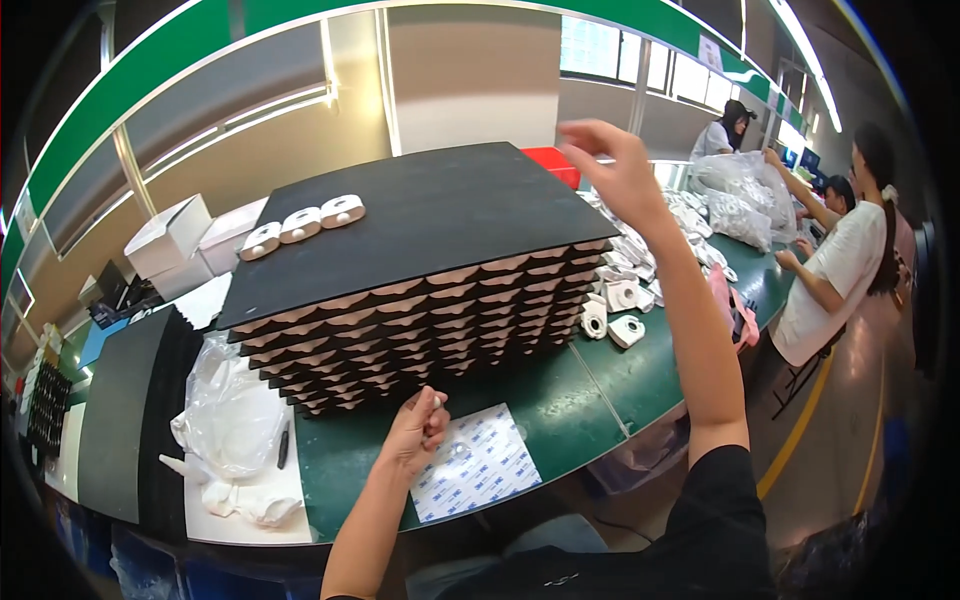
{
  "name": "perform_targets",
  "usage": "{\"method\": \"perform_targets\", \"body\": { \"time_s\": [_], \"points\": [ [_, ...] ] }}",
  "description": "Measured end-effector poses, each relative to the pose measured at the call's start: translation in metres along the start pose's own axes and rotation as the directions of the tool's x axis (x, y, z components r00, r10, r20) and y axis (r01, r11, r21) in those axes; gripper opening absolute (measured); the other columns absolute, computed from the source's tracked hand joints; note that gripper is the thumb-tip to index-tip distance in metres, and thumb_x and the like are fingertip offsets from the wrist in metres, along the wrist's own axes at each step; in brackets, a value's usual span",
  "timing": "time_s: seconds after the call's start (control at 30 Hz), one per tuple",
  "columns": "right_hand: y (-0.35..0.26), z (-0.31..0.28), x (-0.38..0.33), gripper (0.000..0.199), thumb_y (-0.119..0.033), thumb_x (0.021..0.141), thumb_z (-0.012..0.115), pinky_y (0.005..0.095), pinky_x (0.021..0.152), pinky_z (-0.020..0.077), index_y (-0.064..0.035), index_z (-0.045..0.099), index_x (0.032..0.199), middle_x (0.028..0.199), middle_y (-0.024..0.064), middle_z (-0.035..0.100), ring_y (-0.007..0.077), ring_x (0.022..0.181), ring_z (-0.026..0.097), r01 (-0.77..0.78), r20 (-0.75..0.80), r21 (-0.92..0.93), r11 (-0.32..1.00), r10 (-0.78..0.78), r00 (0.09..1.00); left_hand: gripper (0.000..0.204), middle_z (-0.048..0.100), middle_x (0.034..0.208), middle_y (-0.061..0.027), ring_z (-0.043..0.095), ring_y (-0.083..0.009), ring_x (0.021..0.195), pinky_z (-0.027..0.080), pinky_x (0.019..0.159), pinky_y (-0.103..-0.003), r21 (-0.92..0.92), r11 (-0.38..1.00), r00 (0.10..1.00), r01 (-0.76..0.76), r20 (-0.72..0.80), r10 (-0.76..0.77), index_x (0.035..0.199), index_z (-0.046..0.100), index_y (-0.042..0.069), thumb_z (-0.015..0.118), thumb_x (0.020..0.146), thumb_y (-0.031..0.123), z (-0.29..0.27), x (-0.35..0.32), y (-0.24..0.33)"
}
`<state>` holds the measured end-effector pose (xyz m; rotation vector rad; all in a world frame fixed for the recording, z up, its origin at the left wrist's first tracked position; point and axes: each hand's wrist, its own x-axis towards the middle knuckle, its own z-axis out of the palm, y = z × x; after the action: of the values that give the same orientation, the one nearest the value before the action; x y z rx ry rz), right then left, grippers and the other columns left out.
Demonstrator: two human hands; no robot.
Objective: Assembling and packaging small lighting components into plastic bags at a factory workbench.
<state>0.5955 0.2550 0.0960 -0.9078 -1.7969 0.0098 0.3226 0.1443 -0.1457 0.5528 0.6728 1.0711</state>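
Note:
A tall stack of black sheets (430,228) stands before me, with pale scalloped edges of white pieces showing between the layers. On its top sheet, toward the left, three white rounded plastic parts (301,226) with holes lie in a row. My left hand (415,432) is closed in front of the stack, its fingertips pinched around something small and pale that I cannot make out. Just below it lies a sheet of white backing paper (490,470) with blue print. My right hand (622,172) is raised above the stack's right side, fingers apart and nothing visible in them.
A heap of white plastic parts (628,262) covers the green table (560,415) at right. Behind is a red bin (552,166). Left are a clear plastic bag (235,405), black sheets (130,410) and white boxes (168,240). Co-workers sit at right near a bulging bag (742,195).

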Motion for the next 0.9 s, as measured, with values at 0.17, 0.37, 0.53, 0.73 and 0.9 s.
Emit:
{"method": "perform_targets", "body": {
  "time_s": [0.17, 0.37, 0.53, 0.73, 0.9],
  "points": [
    [0.076, -0.062, -0.1, 0.017, -0.017, 0.08, 0.057, 0.0325, 0.058, 0.0438, -0.0026, 0.062, 0.086, 0.068, 0.0125, 0.059, 0.0224, 0.061, 0.057, -0.282, -0.023, -0.446, 0.85, 0.304, 0.953, 0.029, 0.037, 0.058, 0.0028, 0.031, -0.0052, 0.049, 0.021, 0.038, -0.016, -0.053, 0.999, 1.0, -0.01, 0.016, 0.011, 0.092, 0.055, 0.005, 0.057, 0.085, 0.033, 0.007, 0.0, 0.002],
    [0.108, -0.031, -0.228, 0.037, -0.018, 0.078, 0.059, 0.0367, 0.081, 0.0427, -0.0039, 0.052, 0.111, 0.104, 0.0178, 0.054, 0.0329, 0.096, 0.052, -0.25, 0.303, -0.523, 0.815, 0.452, 0.839, 0.018, 0.051, 0.075, -0.0024, 0.036, -0.0053, 0.051, 0.024, 0.037, -0.016, -0.101, 0.995, 0.999, -0.015, 0.039, 0.019, 0.099, 0.054, 0.006, 0.057, 0.084, 0.013, 0.011, -0.003, 0.003],
    [0.083, -0.028, -0.265, 0.025, -0.014, 0.081, 0.056, 0.0361, 0.081, 0.0413, -0.0011, 0.056, 0.102, 0.1, 0.0159, 0.053, 0.032, 0.094, 0.051, -0.294, 0.226, -0.342, 0.893, 0.382, 0.896, 0.02, 0.055, 0.083, -0.0047, 0.035, -0.0043, 0.052, 0.024, 0.038, -0.015, -0.012, 0.999, 0.997, -0.053, 0.06, 0.053, 0.097, 0.054, 0.007, 0.061, 0.078, 0.006, 0.004, -0.003, -0.001],
    [0.061, -0.047, -0.267, 0.02, -0.018, 0.071, 0.067, 0.0381, 0.064, 0.0409, -0.0013, 0.057, 0.067, 0.074, 0.0147, 0.053, 0.0325, 0.073, 0.053, -0.486, 0.118, -0.489, 0.725, 0.606, 0.786, 0.032, 0.058, 0.096, -0.0076, 0.036, -0.0033, 0.053, 0.025, 0.039, -0.014, 0.046, 0.999, 0.998, -0.021, 0.064, 0.018, 0.112, 0.054, 0.005, 0.06, 0.081, 0.006, 0.01, -0.007, 0.002],
    [0.069, -0.057, -0.256, 0.034, -0.02, 0.06, 0.075, 0.0371, 0.072, 0.0442, -0.0028, 0.06, 0.086, 0.084, 0.0166, 0.058, 0.0322, 0.081, 0.056, -0.415, 0.281, -0.498, 0.762, 0.594, 0.754, 0.031, 0.056, 0.103, -0.0083, 0.036, -0.0034, 0.053, 0.026, 0.04, -0.014, 0.073, 0.997, 0.994, -0.025, 0.108, 0.017, 0.114, 0.052, 0.004, 0.057, 0.083, 0.008, 0.016, -0.008, 0.004]
  ]
}}
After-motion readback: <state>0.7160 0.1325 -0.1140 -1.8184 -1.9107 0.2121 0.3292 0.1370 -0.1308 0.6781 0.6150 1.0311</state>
